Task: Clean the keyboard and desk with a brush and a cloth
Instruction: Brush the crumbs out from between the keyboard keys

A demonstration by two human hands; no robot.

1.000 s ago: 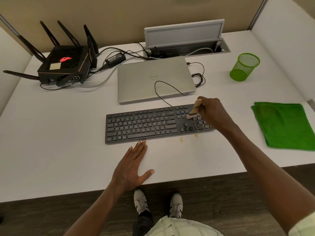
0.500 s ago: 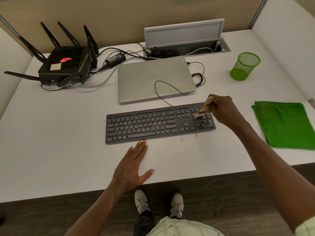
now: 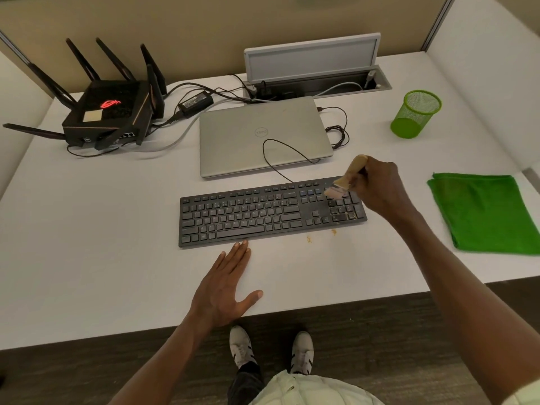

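A black keyboard (image 3: 263,214) lies across the middle of the white desk (image 3: 87,229). My right hand (image 3: 377,185) grips a small wooden-handled brush (image 3: 349,176), whose bristles rest on the top of the number pad at the keyboard's right end. My left hand (image 3: 225,285) lies flat and open on the desk just in front of the keyboard, fingertips near its front edge. A folded green cloth (image 3: 485,214) lies at the right of the desk. Small brown crumbs (image 3: 309,238) sit on the desk in front of the keyboard's right part.
A shut silver laptop (image 3: 263,135) lies behind the keyboard with a thin black cable looped over it. A black router (image 3: 108,115) with antennas stands back left, a green mesh cup (image 3: 416,114) back right, an open cable tray (image 3: 315,83) at the rear.
My right hand moved the brush right across the number pad, then back left and up towards its top row. My left hand stayed still.
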